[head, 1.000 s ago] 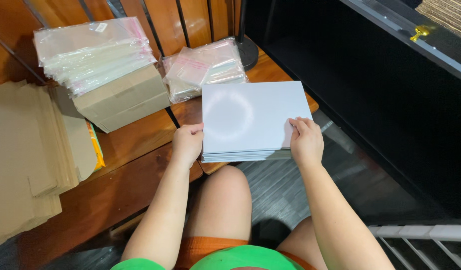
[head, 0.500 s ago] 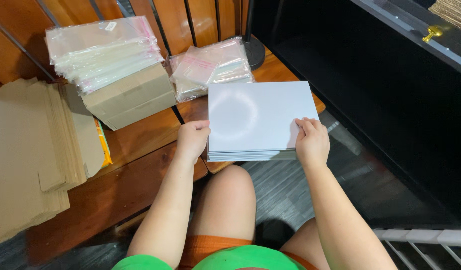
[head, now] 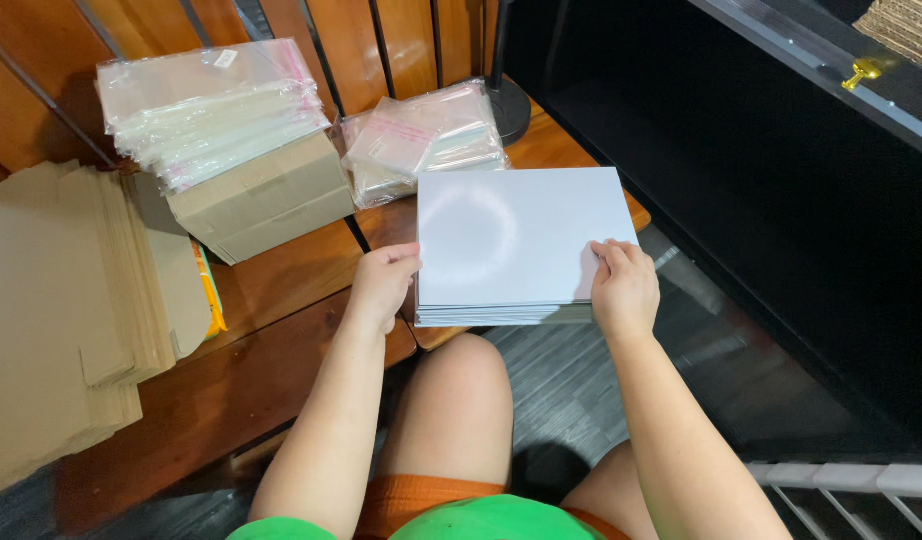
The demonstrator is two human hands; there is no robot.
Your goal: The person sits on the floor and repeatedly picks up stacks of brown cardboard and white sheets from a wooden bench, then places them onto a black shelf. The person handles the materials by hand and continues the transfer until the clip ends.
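Observation:
A stack of white glossy sheets [head: 516, 235] lies on the near right corner of a wooden bench [head: 281, 290]. My left hand [head: 383, 283] rests against the stack's left edge, fingers curled on the side. My right hand [head: 623, 285] sits on the stack's near right corner, fingertips pinching the top sheet's edge. My bare knee is just below the stack.
Clear plastic bags [head: 206, 105] are piled on a cardboard box [head: 266, 200] at the back left. A second pile of clear bags [head: 426, 140] lies behind the stack. Flat brown cardboard pieces [head: 61, 310] fill the left. A black cabinet [head: 781, 200] stands on the right.
The view has shifted a little. My right hand's fingers have closed on the top sheet's corner. The left hand stays at the stack's left edge.

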